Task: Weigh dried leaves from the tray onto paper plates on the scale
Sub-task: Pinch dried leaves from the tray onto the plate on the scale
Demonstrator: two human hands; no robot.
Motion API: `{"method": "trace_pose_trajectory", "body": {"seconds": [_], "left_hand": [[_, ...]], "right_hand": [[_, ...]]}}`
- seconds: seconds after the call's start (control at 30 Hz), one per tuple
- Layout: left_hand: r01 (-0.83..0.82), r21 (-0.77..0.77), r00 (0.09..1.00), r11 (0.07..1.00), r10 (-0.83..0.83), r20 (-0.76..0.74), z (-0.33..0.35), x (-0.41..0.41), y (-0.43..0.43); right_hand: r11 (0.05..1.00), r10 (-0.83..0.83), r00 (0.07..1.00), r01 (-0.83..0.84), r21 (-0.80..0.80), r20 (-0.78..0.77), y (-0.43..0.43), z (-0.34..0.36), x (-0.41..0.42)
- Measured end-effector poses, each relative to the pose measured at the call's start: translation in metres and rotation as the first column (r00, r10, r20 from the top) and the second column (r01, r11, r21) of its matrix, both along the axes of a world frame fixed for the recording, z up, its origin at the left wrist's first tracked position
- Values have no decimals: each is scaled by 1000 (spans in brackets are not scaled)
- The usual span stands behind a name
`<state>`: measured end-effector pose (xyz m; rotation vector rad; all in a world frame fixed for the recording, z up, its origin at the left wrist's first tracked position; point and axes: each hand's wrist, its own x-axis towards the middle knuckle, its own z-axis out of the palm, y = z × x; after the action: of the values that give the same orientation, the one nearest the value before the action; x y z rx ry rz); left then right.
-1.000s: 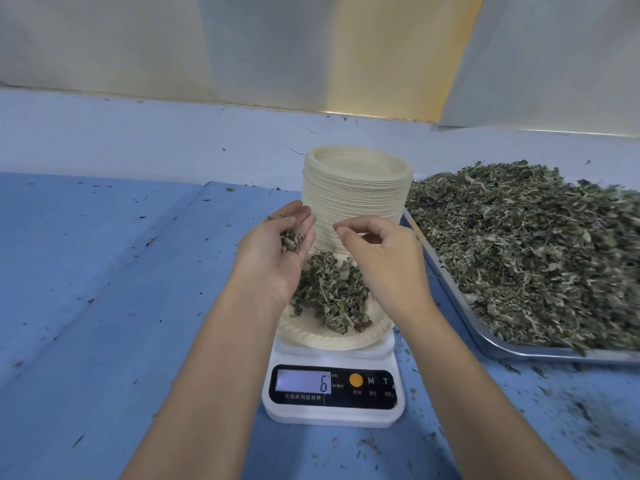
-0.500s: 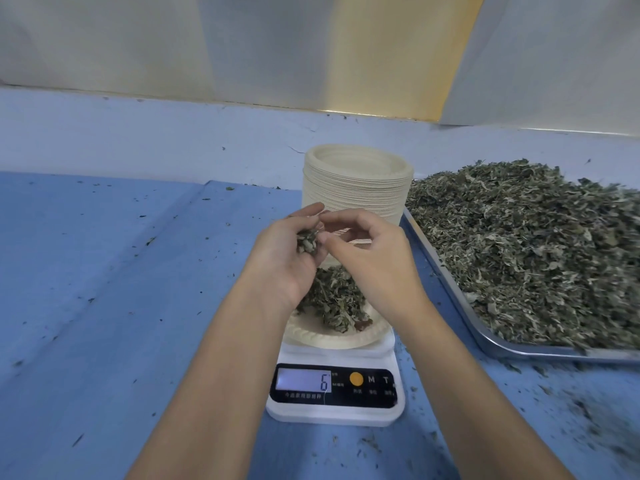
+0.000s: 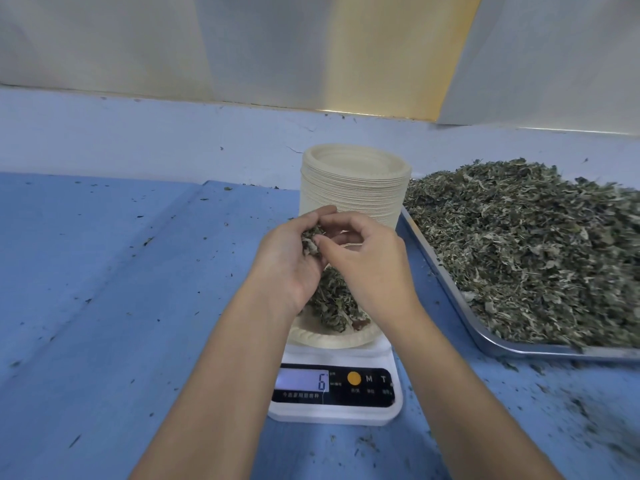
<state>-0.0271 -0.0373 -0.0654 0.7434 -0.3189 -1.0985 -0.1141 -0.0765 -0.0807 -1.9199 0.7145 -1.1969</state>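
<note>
A white digital scale (image 3: 334, 393) sits in front of me and its display reads 6. On it rests a paper plate (image 3: 332, 339) with a small heap of dried leaves (image 3: 334, 303). My left hand (image 3: 287, 261) hovers over the plate, cupped around a clump of leaves (image 3: 310, 242). My right hand (image 3: 367, 258) is close beside it, its fingertips pinching at that clump. A metal tray (image 3: 498, 346) piled with dried leaves (image 3: 540, 251) lies to the right.
A tall stack of paper plates (image 3: 353, 183) stands just behind the scale, touching the tray's left side. The blue table (image 3: 121, 289) carries scattered leaf crumbs, thickest at the front right. A pale wall runs along the back.
My right hand has moved left to meet my left hand, and its fingers now pick at the leaves held there. The scale reading stays at 6.
</note>
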Motion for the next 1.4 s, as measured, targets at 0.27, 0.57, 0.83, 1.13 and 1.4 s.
{"method": "trace_pose_trajectory", "body": {"seconds": [0.27,0.57,0.83,1.13,1.4], "left_hand": [[1,22,1000,1000,-2,30,0,-1,0],[-137,35,990,990,136,30,-3,8,-4],[-147,27,989,989,147,-1,-1,10,-3],[-67,4,997,998,67,-24,3,-5,-5],[-98,29,995,995,97,36,1,-8,-8]], "right_hand": [[998,32,999,-34,57,26,0,-3,2],[995,-87,991,81,57,103,-9,1,-5],[992,-86,991,76,97,106,-12,-1,-5],[985,26,986,-53,165,163,-14,0,-4],[991,-10,991,-8,134,133,-19,1,-8]]}}
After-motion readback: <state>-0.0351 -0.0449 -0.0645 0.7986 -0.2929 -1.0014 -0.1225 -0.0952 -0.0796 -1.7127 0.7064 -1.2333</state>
